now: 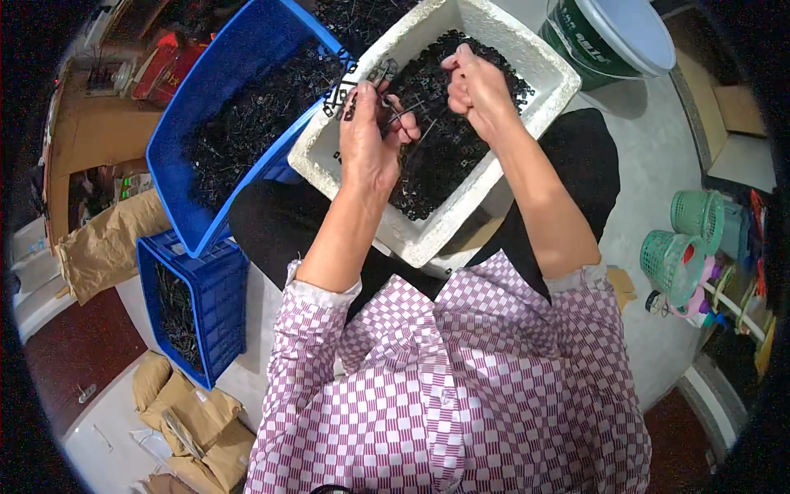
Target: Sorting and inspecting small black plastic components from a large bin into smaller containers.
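Your left hand (367, 148) pinches black frame pieces (337, 100) over the white foam box's (308, 151) left rim; your right hand (480, 89) is curled closed, contents undeterminable. Step appears to be separating pieces; the next move calls for a steady left grip.

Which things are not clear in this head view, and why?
All in the head view:
Right hand: whatever it may pinch, hidden by its own fingers.
Left hand: exact count of held black parts; too small, overlapping.
White foam box: its bottom, under a dark heap.
Large blue tub: far corner, cut off by the upper edge.
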Tool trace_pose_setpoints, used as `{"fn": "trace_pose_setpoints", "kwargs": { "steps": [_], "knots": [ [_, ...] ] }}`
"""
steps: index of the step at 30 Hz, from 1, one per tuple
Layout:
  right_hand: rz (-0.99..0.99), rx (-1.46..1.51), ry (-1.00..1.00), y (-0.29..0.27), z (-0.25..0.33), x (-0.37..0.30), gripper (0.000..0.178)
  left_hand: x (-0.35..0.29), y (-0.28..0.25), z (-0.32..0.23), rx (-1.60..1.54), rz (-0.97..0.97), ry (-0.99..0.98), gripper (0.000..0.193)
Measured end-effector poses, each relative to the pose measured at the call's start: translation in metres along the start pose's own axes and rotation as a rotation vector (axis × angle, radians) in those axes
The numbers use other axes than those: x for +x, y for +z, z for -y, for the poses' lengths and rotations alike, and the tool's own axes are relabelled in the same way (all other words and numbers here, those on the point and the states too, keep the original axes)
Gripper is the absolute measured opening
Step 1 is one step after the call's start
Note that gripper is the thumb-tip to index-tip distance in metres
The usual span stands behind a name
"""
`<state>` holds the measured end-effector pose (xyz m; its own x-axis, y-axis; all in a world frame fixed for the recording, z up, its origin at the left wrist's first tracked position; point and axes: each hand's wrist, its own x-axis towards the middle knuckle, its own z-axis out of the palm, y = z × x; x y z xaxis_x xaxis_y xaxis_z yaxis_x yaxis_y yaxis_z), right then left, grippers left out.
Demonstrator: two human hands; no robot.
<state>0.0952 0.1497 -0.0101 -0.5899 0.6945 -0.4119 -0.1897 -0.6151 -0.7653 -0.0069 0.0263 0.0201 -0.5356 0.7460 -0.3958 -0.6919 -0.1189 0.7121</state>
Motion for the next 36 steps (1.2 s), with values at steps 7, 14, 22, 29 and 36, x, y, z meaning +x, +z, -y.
{"fn": "trace_pose_setpoints", "kwargs": {
  "steps": [7,14,22,29,36],
  "knots": [
    [0.327,-0.495,-0.049,0.023,-0.006,-0.02,0.02,0.003,-0.002,0.0,0.183,-0.048,0.038,0.031],
    [0.145,-0.011,0.05,0.021,-0.015,-0.019,0.017,0.004,0.008,0.009,0.222,0.061,0.057,0.027],
    [0.101,0.0,0.076,0.02,-0.007,-0.026,0.018,0.014,-0.001,-0.001,0.079,-0.178,0.04,0.023],
    [0.389,-0.43,-0.137,0.026,-0.004,-0.038,0.02,0.016,-0.004,-0.003,0.108,-0.159,0.065,0.024],
    [0.236,-0.616,-0.181,0.024,-0.024,-0.021,0.014,0.016,-0.003,0.004,0.159,-0.138,0.144,0.024]
  ]
}}
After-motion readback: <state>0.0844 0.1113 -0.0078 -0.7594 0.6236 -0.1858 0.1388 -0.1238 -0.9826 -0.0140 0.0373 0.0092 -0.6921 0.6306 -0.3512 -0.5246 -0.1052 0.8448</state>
